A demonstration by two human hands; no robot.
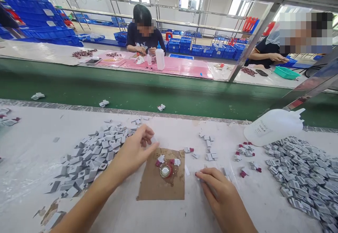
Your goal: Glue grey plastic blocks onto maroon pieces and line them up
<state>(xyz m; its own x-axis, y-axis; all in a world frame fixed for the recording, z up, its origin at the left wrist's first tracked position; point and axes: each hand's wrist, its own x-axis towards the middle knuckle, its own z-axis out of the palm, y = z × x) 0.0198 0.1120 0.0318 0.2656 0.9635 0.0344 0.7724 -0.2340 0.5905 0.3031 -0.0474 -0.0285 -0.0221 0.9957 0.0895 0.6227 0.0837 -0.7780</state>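
My left hand (136, 148) hovers at the upper left corner of a brown cardboard square (158, 190), fingers curled and thumb stretched out. A small pale bit (154, 140) shows between its fingertips, too unclear to name. On the cardboard is a round dish-like piece (166, 170) with a beaded rim, a pale centre and dark red liquid around it. Two small grey parts with dark red ends, one a grey part (176, 162), lie beside it. Right of the cardboard, my right hand (220, 194) is closed in a pinch on a small part with a dark red tip (196, 174).
Heaps of grey parts (100, 148) lie left, and more grey parts (303, 173) right. A white plastic bottle (274, 125) lies tilted at the back right. Beyond runs a green belt (126, 95). Two people work across it, one near a squeeze bottle (160, 58).
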